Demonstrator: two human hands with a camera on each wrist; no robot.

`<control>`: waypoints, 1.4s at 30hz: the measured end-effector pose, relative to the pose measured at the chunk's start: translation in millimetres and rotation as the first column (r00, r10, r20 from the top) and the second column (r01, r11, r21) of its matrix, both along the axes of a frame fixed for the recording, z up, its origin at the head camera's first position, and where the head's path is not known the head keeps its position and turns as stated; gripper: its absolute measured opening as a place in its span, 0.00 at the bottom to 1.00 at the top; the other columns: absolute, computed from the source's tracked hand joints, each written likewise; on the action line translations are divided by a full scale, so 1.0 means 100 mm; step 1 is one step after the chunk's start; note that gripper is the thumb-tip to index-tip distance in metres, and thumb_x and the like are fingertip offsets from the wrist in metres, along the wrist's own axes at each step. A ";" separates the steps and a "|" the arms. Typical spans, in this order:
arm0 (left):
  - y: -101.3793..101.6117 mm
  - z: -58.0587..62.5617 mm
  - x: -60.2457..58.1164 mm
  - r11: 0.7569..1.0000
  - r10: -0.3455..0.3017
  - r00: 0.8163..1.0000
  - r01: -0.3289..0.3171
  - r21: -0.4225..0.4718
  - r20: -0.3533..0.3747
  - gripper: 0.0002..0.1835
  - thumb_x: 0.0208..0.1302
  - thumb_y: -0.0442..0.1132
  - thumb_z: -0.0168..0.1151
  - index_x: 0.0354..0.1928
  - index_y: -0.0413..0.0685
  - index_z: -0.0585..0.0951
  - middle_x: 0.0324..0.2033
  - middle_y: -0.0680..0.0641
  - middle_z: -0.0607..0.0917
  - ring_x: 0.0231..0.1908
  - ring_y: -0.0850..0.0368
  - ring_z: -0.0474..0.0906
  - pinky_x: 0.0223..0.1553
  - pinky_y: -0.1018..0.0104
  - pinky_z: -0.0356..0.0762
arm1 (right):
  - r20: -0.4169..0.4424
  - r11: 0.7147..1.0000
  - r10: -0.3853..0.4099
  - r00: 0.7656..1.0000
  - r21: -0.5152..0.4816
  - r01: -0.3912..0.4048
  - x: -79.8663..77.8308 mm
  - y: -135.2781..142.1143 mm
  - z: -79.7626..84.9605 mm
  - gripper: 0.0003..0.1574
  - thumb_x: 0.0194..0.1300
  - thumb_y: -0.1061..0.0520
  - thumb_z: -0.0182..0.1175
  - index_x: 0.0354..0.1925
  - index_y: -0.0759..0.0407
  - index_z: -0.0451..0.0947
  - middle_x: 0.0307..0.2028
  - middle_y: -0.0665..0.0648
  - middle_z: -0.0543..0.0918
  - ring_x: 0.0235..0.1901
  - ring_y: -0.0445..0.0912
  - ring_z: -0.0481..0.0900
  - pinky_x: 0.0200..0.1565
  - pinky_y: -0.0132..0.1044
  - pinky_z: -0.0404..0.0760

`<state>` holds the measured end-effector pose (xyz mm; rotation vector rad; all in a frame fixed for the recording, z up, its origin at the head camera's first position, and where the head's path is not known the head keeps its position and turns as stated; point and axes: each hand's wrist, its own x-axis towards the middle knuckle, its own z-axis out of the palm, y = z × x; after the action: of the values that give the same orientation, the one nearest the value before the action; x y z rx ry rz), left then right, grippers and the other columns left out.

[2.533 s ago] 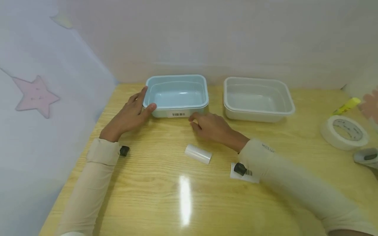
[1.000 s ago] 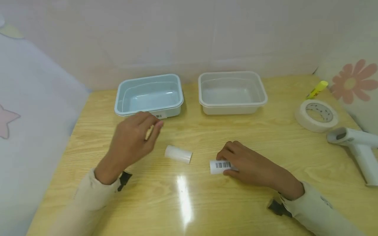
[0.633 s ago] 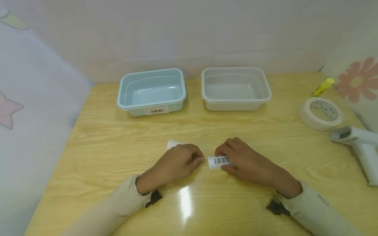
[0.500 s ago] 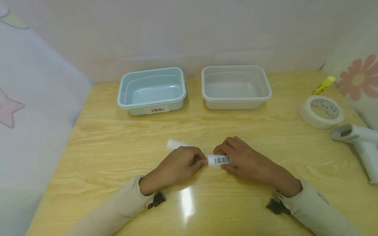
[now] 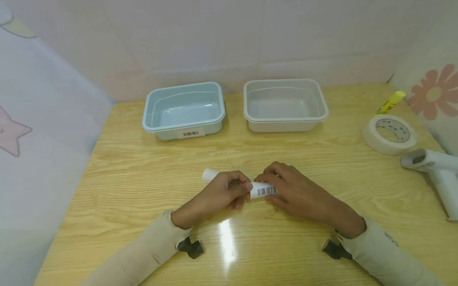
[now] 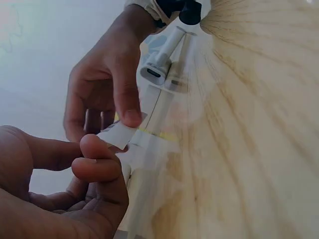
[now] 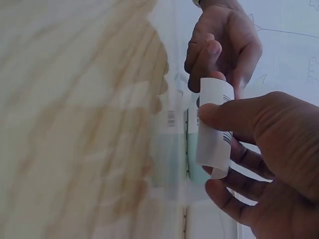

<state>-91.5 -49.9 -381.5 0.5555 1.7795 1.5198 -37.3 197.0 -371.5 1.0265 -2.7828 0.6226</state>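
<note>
A curled white barcode label (image 5: 264, 191) is between the two hands, low over the table in the head view. The right hand (image 5: 304, 200) holds it with thumb on one side and fingers on the other; the right wrist view shows the label (image 7: 212, 142) bent into a half tube. At its left end, the left hand (image 5: 222, 192) pinches the edge between thumb and fingertip. Partly hidden behind the left hand lies a rolled white piece of paper (image 5: 209, 174). Behind, a pale blue plastic tub (image 5: 168, 134) carries a barcode label (image 5: 191, 134) on its front wall.
A whitish plastic tub (image 5: 282, 126) stands right of the blue one, by the wall. Along the table's right side are a yellow tube (image 5: 391, 102), a roll of white tape (image 5: 381, 143) and a white handheld scanner (image 5: 438, 171).
Both hands have left the blue tub. The right hand has picked up the barcode label; the left has come in from the left and taken its end. The label is now tilted slightly.
</note>
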 end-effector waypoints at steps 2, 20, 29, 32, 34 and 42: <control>0.01 0.01 0.00 0.999 0.023 1.000 -0.023 0.027 0.007 0.12 0.76 0.42 0.57 0.45 0.38 0.78 0.34 0.33 0.82 0.20 0.55 0.72 0.20 0.69 0.68 | -0.058 1.000 -0.004 0.998 -0.014 0.004 -0.01 -0.01 0.03 0.30 0.65 0.53 0.70 0.62 0.55 0.74 0.57 0.54 0.73 0.56 0.49 0.71 0.57 0.48 0.72; 0.06 0.02 0.11 0.949 -0.001 1.000 -0.004 0.317 0.015 0.10 0.77 0.39 0.55 0.47 0.36 0.75 0.38 0.23 0.78 0.32 0.40 0.79 0.34 0.58 0.81 | -0.308 0.975 -0.043 0.951 -0.222 -0.028 0.06 -0.18 0.09 0.13 0.77 0.49 0.56 0.48 0.54 0.81 0.49 0.54 0.78 0.49 0.51 0.73 0.51 0.45 0.68; 0.06 0.00 0.12 0.911 0.000 1.000 0.003 0.411 -0.005 0.11 0.78 0.35 0.51 0.48 0.30 0.74 0.41 0.22 0.76 0.33 0.46 0.80 0.35 0.59 0.82 | -0.295 0.948 0.008 0.955 -0.302 -0.101 0.03 -0.20 0.08 0.12 0.77 0.55 0.56 0.49 0.60 0.80 0.50 0.56 0.78 0.51 0.48 0.77 0.56 0.32 0.74; 0.06 0.00 0.12 0.907 0.003 1.000 0.000 0.422 -0.007 0.11 0.78 0.35 0.52 0.47 0.30 0.74 0.40 0.22 0.75 0.32 0.45 0.80 0.34 0.59 0.82 | -0.312 0.939 0.005 0.950 -0.324 -0.111 0.03 -0.21 0.09 0.12 0.77 0.54 0.55 0.48 0.60 0.80 0.50 0.56 0.78 0.50 0.48 0.77 0.55 0.32 0.75; 0.06 0.00 0.12 0.905 0.008 1.000 -0.005 0.426 -0.005 0.11 0.77 0.35 0.52 0.47 0.30 0.74 0.40 0.22 0.75 0.32 0.45 0.80 0.34 0.59 0.82 | -0.324 0.935 0.006 0.946 -0.333 -0.119 0.02 -0.21 0.10 0.12 0.78 0.54 0.55 0.47 0.60 0.80 0.50 0.56 0.78 0.50 0.48 0.78 0.54 0.32 0.75; 0.06 0.00 0.14 0.903 0.027 1.000 -0.028 0.428 0.008 0.11 0.77 0.36 0.53 0.45 0.31 0.75 0.38 0.24 0.76 0.31 0.49 0.79 0.30 0.63 0.81 | -0.316 0.934 0.009 0.949 -0.336 -0.120 0.03 -0.21 0.11 0.13 0.77 0.53 0.55 0.47 0.60 0.81 0.49 0.56 0.78 0.50 0.48 0.78 0.54 0.32 0.75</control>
<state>-77.7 -43.6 -381.1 0.7422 1.4539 1.9464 -34.7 175.6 -360.8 1.0367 -2.2686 0.8479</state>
